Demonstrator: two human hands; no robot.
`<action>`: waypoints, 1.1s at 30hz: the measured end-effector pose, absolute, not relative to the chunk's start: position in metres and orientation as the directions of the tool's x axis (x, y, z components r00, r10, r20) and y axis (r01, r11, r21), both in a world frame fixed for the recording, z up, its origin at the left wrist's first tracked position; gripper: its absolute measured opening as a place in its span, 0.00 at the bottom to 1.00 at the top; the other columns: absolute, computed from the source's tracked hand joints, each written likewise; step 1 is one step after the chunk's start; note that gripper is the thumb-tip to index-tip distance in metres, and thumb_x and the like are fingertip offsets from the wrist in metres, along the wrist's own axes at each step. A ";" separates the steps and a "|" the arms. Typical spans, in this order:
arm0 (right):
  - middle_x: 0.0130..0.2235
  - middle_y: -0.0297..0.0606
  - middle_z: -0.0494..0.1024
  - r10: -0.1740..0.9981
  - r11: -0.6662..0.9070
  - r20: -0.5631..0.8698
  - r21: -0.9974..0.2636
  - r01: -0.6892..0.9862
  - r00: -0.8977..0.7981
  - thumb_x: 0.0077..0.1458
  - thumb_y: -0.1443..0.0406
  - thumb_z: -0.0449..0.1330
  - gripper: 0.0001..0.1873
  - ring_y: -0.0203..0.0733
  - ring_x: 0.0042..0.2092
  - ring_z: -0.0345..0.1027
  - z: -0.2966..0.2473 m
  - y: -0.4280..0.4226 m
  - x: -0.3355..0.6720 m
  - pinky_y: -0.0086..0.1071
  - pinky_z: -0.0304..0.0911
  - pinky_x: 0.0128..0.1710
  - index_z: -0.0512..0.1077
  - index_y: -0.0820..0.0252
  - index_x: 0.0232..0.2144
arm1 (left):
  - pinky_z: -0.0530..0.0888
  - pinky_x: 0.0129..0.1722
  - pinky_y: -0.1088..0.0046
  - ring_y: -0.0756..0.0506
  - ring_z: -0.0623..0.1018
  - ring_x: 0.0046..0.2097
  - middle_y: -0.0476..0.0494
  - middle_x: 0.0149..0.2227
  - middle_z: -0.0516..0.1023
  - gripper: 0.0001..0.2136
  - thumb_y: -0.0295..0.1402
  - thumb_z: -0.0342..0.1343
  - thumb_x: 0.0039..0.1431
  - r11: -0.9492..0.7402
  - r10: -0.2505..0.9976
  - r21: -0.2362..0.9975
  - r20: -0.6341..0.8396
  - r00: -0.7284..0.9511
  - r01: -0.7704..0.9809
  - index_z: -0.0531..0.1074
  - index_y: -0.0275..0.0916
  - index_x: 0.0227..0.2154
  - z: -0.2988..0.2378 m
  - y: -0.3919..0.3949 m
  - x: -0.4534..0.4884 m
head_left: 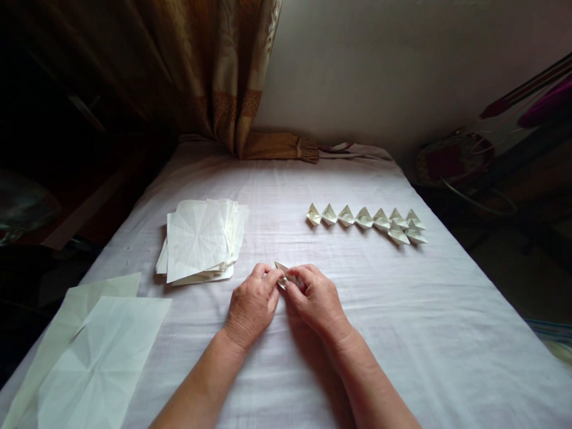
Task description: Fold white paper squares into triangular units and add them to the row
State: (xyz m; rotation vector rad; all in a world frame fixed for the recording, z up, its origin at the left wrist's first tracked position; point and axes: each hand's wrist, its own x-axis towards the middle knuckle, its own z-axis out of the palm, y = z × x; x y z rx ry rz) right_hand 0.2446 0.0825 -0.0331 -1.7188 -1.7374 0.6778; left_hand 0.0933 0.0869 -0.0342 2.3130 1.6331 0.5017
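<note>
My left hand (253,303) and my right hand (317,298) meet at the middle of the white cloth (404,319), fingers pinched together on a small folded paper piece (283,270). Only a corner of that piece shows between the fingertips. To the left, close to my left hand, lies a stack of creased white paper squares (201,240). Beyond my right hand, a row of several finished folded paper boats (366,218) runs across the cloth.
Two large creased paper sheets (93,358) lie at the near left edge. A patterned curtain (225,68) hangs at the back, its hem on the cloth. Dark furniture stands left; a rack with fabric (528,110) stands right.
</note>
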 end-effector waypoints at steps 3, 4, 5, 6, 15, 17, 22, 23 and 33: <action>0.35 0.36 0.77 0.996 -0.070 -0.007 -0.643 0.763 0.086 0.53 0.63 0.61 0.09 0.36 0.29 0.66 -0.027 0.082 0.245 0.28 0.56 0.31 0.71 0.58 0.38 | 0.72 0.35 0.75 0.49 0.77 0.35 0.49 0.45 0.73 0.13 0.25 0.51 0.60 -0.337 0.942 0.417 0.149 0.302 0.844 0.71 0.47 0.44 -0.035 0.086 0.093; 0.35 0.35 0.77 0.995 -0.091 -0.025 -0.605 0.791 0.096 0.53 0.62 0.61 0.09 0.36 0.29 0.66 -0.026 0.081 0.245 0.28 0.54 0.30 0.71 0.58 0.38 | 0.72 0.35 0.75 0.49 0.77 0.35 0.49 0.45 0.73 0.12 0.25 0.51 0.60 -0.339 0.941 0.417 0.155 0.301 0.843 0.72 0.47 0.43 -0.035 0.086 0.093; 0.33 0.35 0.77 0.995 -0.099 -0.040 -0.565 0.819 0.093 0.53 0.62 0.60 0.08 0.36 0.29 0.66 -0.024 0.081 0.246 0.28 0.52 0.30 0.71 0.58 0.36 | 0.72 0.34 0.75 0.49 0.77 0.35 0.49 0.45 0.73 0.12 0.25 0.51 0.60 -0.341 0.940 0.420 0.160 0.301 0.841 0.72 0.47 0.42 -0.035 0.086 0.093; 0.32 0.34 0.77 0.995 -0.098 -0.051 -0.532 0.841 0.084 0.54 0.62 0.60 0.06 0.36 0.29 0.65 -0.022 0.081 0.246 0.28 0.51 0.29 0.72 0.57 0.33 | 0.72 0.35 0.75 0.49 0.77 0.35 0.49 0.44 0.73 0.12 0.25 0.50 0.60 -0.343 0.939 0.429 0.168 0.299 0.836 0.72 0.47 0.42 -0.036 0.086 0.092; 0.23 0.34 0.77 0.989 -0.139 -0.118 -0.563 0.814 0.087 0.58 0.61 0.55 0.14 0.36 0.26 0.67 -0.020 0.084 0.253 0.28 0.49 0.27 0.75 0.55 0.24 | 0.74 0.36 0.73 0.52 0.75 0.27 0.48 0.43 0.76 0.16 0.25 0.52 0.57 -0.280 0.957 0.663 0.252 0.146 0.694 0.65 0.43 0.48 -0.044 0.090 0.086; 0.23 0.35 0.77 0.992 -0.120 -0.104 -0.577 0.808 0.073 0.59 0.59 0.54 0.15 0.37 0.26 0.69 -0.021 0.084 0.255 0.28 0.50 0.27 0.76 0.55 0.25 | 0.75 0.38 0.73 0.52 0.76 0.29 0.47 0.46 0.76 0.17 0.24 0.52 0.57 -0.299 0.952 0.661 0.255 0.169 0.688 0.66 0.43 0.50 -0.044 0.091 0.085; 0.24 0.34 0.79 0.994 -0.108 -0.089 -0.648 0.754 0.065 0.59 0.58 0.55 0.12 0.37 0.24 0.69 -0.018 0.085 0.262 0.28 0.54 0.25 0.76 0.55 0.33 | 0.75 0.46 0.70 0.48 0.79 0.41 0.45 0.50 0.77 0.20 0.23 0.52 0.57 -0.323 0.945 0.651 0.253 0.205 0.687 0.68 0.44 0.53 -0.043 0.092 0.085; 0.24 0.34 0.79 0.993 -0.112 -0.110 -0.668 0.736 0.052 0.58 0.58 0.55 0.11 0.37 0.23 0.69 -0.016 0.085 0.264 0.27 0.54 0.25 0.75 0.55 0.33 | 0.75 0.48 0.69 0.47 0.79 0.44 0.44 0.50 0.77 0.21 0.23 0.53 0.57 -0.324 0.945 0.650 0.254 0.205 0.687 0.68 0.44 0.53 -0.044 0.092 0.085; 0.25 0.27 0.74 0.967 0.088 -0.094 -0.748 0.658 -0.236 0.50 0.69 0.57 0.05 0.32 0.24 0.63 -0.008 0.080 0.276 0.23 0.53 0.25 0.72 0.55 0.29 | 0.74 0.54 0.66 0.45 0.78 0.51 0.45 0.51 0.78 0.18 0.24 0.51 0.61 -0.379 0.924 0.616 0.285 0.253 0.691 0.71 0.44 0.52 -0.049 0.094 0.085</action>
